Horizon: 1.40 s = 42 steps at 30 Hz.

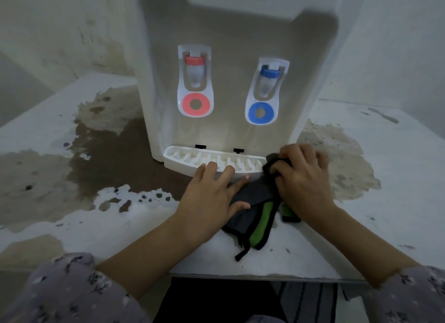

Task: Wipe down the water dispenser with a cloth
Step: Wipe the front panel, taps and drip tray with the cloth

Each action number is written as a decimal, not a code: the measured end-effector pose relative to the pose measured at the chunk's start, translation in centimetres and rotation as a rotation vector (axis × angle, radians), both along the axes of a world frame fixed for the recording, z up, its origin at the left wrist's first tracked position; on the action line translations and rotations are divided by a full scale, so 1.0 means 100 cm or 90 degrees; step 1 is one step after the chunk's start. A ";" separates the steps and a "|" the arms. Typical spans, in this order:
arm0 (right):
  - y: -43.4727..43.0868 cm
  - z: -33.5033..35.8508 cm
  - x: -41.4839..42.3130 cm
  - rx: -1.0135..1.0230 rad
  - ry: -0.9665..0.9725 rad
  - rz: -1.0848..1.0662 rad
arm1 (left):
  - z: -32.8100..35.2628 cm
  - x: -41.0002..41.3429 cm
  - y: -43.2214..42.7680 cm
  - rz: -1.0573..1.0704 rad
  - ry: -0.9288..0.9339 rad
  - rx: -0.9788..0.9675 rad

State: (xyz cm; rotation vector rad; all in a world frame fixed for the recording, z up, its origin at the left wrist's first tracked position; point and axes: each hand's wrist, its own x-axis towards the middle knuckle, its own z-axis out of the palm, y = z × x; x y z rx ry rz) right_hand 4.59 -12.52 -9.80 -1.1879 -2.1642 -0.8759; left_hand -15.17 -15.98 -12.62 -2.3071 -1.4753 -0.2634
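A white water dispenser (231, 65) stands on a stained counter, with a red tap (195, 81) on the left and a blue tap (266, 91) on the right. Its white drip tray (183, 159) juts out at the bottom. A dark grey cloth with green and black trim (255, 217) lies on the counter in front of the tray. My right hand (301, 176) grips a bunched part of the cloth against the tray's right end. My left hand (212, 197) lies flat, fingers spread, on the tray's front edge and the cloth's left side.
The counter (96, 168) is white with large brown patches where the coating has worn off, left and right of the dispenser. Walls close in behind and on both sides. The counter's front edge (240, 274) runs just below my forearms.
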 end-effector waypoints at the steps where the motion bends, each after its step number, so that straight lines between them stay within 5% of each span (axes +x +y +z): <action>1: -0.003 0.001 0.002 -0.023 0.045 0.013 | 0.000 0.000 0.001 0.002 -0.002 0.001; 7: -0.024 0.019 0.024 -0.328 0.483 -0.028 | 0.006 0.001 -0.003 0.007 -0.004 -0.050; 11: -0.028 0.035 0.027 -0.491 0.659 -0.011 | 0.019 0.005 -0.006 -0.003 -0.063 -0.079; 15: -0.027 0.039 0.010 -0.464 0.418 -0.013 | 0.029 0.010 -0.008 -0.019 -0.081 -0.109; 20: -0.019 0.031 -0.026 -0.348 -0.077 -0.135 | 0.031 0.012 -0.013 -0.051 -0.059 -0.073; 28: -0.013 0.039 -0.047 -0.357 -0.152 -0.249 | 0.016 0.015 -0.013 -0.023 -0.045 -0.132; 30: -0.014 0.033 -0.044 -0.348 -0.054 -0.202 | 0.018 0.013 -0.012 -0.029 -0.044 -0.108; 34: -0.021 0.018 -0.035 -0.241 0.343 0.041 | 0.020 0.006 -0.010 -0.092 -0.094 -0.061; 37: -0.029 0.013 -0.029 -0.256 0.489 0.143 | 0.026 0.005 -0.009 -0.127 -0.173 -0.038; 42: -0.039 0.035 -0.027 -0.549 0.909 0.266 | 0.048 0.016 -0.006 -0.126 -0.625 -0.223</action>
